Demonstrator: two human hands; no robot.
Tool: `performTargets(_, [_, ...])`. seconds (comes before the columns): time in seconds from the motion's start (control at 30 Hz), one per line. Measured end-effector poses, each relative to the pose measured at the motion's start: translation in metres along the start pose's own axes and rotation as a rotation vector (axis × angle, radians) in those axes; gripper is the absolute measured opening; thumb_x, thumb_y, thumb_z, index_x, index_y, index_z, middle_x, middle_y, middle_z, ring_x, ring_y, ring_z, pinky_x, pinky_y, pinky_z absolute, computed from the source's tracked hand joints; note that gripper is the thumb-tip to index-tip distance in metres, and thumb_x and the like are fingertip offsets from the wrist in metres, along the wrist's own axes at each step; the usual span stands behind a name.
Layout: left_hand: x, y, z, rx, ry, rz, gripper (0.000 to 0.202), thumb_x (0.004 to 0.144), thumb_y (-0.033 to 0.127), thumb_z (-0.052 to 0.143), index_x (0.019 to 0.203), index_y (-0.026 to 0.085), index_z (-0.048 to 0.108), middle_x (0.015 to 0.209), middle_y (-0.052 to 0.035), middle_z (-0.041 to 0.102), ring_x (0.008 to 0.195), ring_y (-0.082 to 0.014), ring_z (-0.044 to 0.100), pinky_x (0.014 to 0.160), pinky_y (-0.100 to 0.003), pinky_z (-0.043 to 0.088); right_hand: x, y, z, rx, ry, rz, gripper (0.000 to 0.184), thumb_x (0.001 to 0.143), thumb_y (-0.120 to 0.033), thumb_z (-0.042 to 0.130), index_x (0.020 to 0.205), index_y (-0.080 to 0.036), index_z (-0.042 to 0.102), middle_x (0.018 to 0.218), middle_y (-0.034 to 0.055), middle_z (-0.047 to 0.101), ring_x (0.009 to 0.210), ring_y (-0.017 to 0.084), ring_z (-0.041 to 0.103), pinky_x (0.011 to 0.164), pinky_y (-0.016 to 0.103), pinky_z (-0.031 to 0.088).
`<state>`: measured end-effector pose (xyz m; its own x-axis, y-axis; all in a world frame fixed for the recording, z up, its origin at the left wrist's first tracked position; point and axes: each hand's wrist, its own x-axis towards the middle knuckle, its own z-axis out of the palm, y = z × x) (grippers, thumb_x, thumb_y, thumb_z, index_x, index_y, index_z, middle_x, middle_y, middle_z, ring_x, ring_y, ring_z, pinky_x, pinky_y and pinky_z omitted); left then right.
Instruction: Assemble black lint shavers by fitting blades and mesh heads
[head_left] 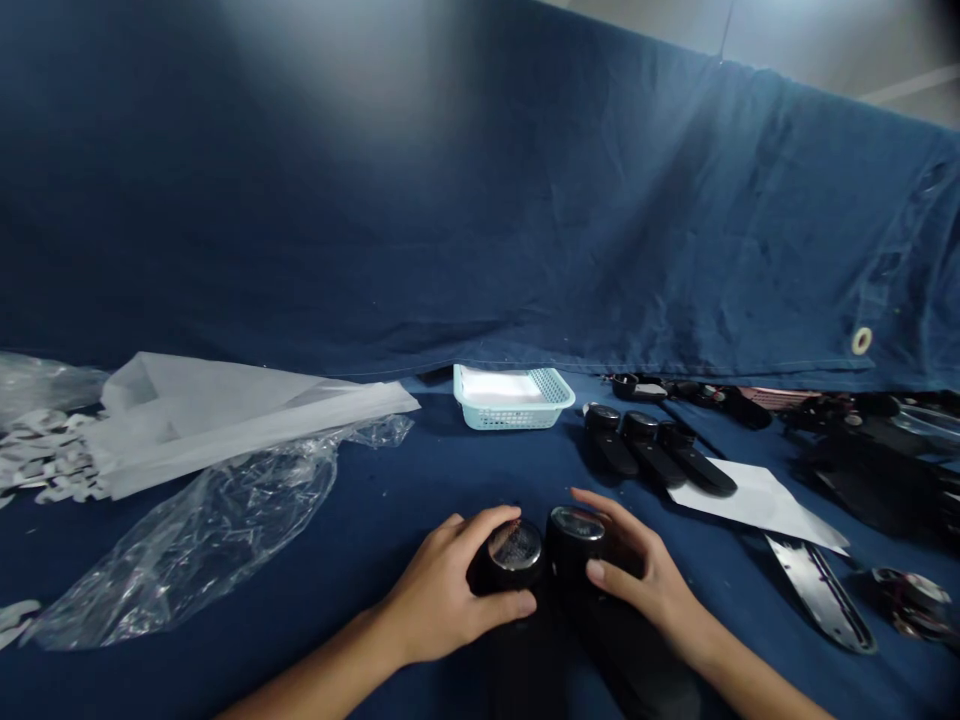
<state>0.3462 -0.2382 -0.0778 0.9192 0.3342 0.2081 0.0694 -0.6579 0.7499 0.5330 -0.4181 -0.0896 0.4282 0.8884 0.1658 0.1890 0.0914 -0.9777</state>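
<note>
Two black handheld devices with long bodies and round, shiny-topped heads lie side by side in front of me. My left hand (465,585) is wrapped around the head of the left black device (516,548), thumb along its near side. Around the head of the right black device (576,525) curl the fingers and thumb of my right hand (637,570). The two heads are close together, tops facing up. Their bodies run toward me, dark and partly cut off by the lower edge.
Three similar black devices (652,450) lie at the right, one partly on white paper (772,500). A silver-and-black shell (821,590) and dark parts (911,600) lie beyond. Behind stands a light-blue basket (517,418); clear plastic (225,530) and white sheeting (225,420) spread left. A blue curtain (450,220) hangs behind.
</note>
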Motion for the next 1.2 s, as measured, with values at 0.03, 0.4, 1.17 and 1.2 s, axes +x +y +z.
performTargets(0.03, [0.001,0.002,-0.001,-0.033,-0.016,-0.006,0.068,0.073,0.050,0.072,0.134,0.033,0.048,0.124,-0.0068,0.064,0.110,-0.0328,0.059,0.098,-0.052,0.041,0.002,0.000,-0.001,0.044,-0.006,0.015,0.057,0.078,-0.041,0.072,0.130,-0.028,0.050,0.115,0.0084,0.066,0.111,0.030,0.059,0.096,0.044,0.044])
performTargets(0.4, [0.006,-0.003,0.000,-0.221,0.016,-0.020,0.051,0.085,0.043,0.064,0.132,0.029,0.051,0.118,-0.0028,0.069,0.108,-0.0242,0.062,0.097,-0.039,0.044,0.005,0.008,-0.002,0.200,-0.010,0.116,0.052,0.071,-0.050,0.075,0.115,-0.024,0.061,0.089,0.0027,0.064,0.074,0.018,0.059,0.061,0.027,0.045])
performTargets(1.17, [-0.023,0.002,-0.014,-1.263,0.006,-0.314,0.031,0.087,0.041,0.064,0.100,0.015,0.056,0.082,-0.0068,0.067,0.066,-0.0205,0.070,0.059,-0.032,0.056,0.012,0.026,-0.002,-0.330,0.158,-0.084,0.060,0.077,-0.046,0.071,0.128,-0.024,0.049,0.121,0.0086,0.061,0.114,0.030,0.058,0.104,0.048,0.040])
performTargets(1.2, [-0.030,0.002,-0.017,-1.275,0.019,-0.335,0.030,0.087,0.040,0.064,0.101,0.015,0.054,0.083,-0.0067,0.067,0.064,-0.0203,0.070,0.056,-0.032,0.056,0.011,0.025,-0.001,-0.336,0.156,-0.088,0.062,0.078,-0.047,0.070,0.131,-0.025,0.046,0.122,0.0089,0.060,0.116,0.030,0.057,0.106,0.049,0.038])
